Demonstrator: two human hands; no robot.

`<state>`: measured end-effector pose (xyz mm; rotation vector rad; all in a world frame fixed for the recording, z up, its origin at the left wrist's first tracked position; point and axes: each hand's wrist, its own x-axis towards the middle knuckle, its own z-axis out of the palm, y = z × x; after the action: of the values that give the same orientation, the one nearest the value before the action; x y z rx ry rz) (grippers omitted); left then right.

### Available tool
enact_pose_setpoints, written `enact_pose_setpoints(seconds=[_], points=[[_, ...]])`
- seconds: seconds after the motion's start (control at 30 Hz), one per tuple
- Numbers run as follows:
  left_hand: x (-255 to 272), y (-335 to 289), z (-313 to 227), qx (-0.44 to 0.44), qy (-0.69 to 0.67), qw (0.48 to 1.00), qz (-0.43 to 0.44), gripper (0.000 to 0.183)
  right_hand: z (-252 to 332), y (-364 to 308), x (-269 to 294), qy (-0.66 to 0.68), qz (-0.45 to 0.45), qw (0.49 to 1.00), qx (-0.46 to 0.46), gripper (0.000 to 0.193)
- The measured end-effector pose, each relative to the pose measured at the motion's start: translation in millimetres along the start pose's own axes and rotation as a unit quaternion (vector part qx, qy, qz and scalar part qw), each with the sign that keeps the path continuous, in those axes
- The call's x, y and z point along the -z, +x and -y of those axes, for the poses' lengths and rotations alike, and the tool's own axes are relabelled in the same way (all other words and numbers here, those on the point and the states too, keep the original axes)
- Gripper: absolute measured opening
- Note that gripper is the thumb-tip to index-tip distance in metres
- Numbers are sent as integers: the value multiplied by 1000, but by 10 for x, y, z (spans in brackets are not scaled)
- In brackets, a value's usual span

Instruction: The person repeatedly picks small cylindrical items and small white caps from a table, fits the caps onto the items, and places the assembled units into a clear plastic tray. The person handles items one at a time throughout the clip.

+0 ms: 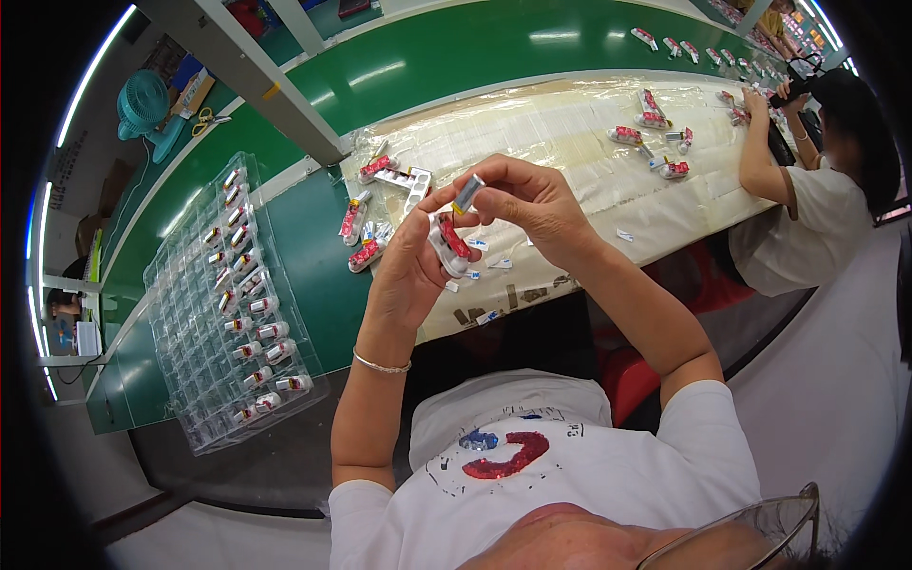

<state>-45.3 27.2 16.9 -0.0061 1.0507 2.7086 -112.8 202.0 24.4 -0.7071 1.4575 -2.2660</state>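
A small red-and-white package (pixel 448 242) is held in the left hand (pixel 410 271), whose fingers are curled around its lower part, while a short silvery cylinder with a blue and yellow label (pixel 467 193) is pinched between the thumb and fingertips of the right hand (pixel 528 204) directly above it; the cylinder and the package are seen close together, almost touching. Both hands are raised over the near edge of a pale, plastic-covered work surface (pixel 570 142). On that surface, just left of the hands, several more red-and-white packages (pixel 366 233) are scattered, along with a white strip-shaped tray (pixel 410 185) and small white-and-blue scraps (pixel 489 285). Further left, on the green table (pixel 313 256), a clear compartmented plastic tray (pixel 204 342) is laid, and one column of its cells is filled with small white items with red bands (pixel 249 294). At the far left a teal fan (pixel 144 104) and a pair of yellow-handled scissors (pixel 206 119) are seen. At the right, a second person in a white shirt (pixel 807 228) is seated, with further red-and-white packages (pixel 655 119) spread before them on the same surface.
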Motion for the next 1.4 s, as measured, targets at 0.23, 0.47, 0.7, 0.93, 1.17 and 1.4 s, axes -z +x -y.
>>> enact_pose_setpoints(seconds=[0.23,0.47,0.7,0.93,1.17,1.4], points=[[-11,-92,64,-63,54,994,-72,41,-13,-18,-82,-96,-22,990,104,23],[-66,-137,40,-103,169,972,-126,31,165,-14,-99,-438,19,859,265,22],[-90,-163,11,-143,280,945,-85,36,290,-34,-88,-438,30,878,191,25],[-84,-150,69,-217,311,919,-109,33,291,-45,-168,-573,39,770,279,19],[-78,-204,0,-221,315,917,-105,33,288,-26,-201,-575,55,755,309,22],[-127,-243,-25,-229,315,915,-108,32,269,-25,-232,-560,55,761,323,24]])
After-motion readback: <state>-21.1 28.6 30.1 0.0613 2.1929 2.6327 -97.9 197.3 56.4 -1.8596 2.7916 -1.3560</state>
